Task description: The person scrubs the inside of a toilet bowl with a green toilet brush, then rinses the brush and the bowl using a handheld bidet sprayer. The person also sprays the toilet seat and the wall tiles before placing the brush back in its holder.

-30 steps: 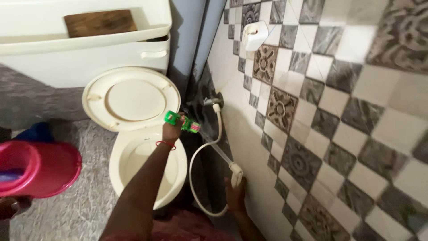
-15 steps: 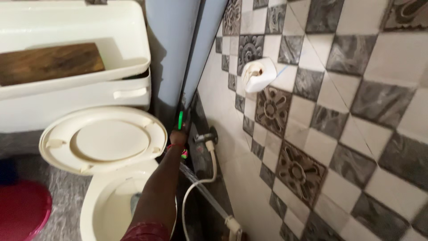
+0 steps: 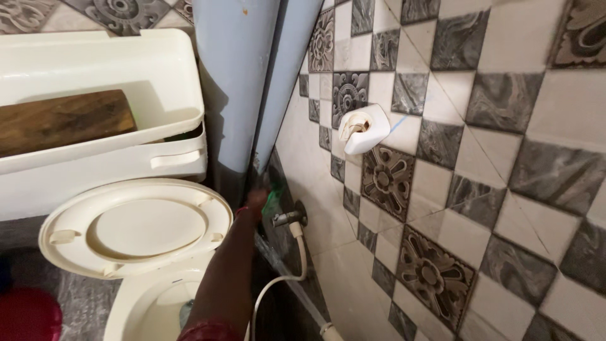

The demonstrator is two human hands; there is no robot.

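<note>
A: Which step is in hand here?

B: I judge it is scrubbing in the corner. The left hand [image 3: 255, 201] is stretched past the raised toilet lid [image 3: 136, 226] and closed around a green brush [image 3: 272, 201]. Only a small green part of the brush shows, low on the tiled wall [image 3: 442, 158], just beside the metal tap [image 3: 287, 218] and close to the grey pipe [image 3: 237, 82].

A: And the right hand?

B: It is not in the picture, so I cannot say anything about it.

A: What does the next move call for?

B: In my opinion, short strokes in a narrow place. The tap and its white hose [image 3: 284, 278] are just beside the brush, so the hand must work around them and not pull the hose.

A: How are the surface and the room?

B: The wall has glossy tiles, pale and grey marbled, some with a flower pattern. The lowest tiles near the brush look dark. A white holder [image 3: 365, 129] is fixed higher on the wall. The cistern [image 3: 101, 158] is open, with a brown wooden board [image 3: 63, 120] lying in it. The toilet bowl [image 3: 151, 303] is open below, and the floor looks grey and speckled.
</note>
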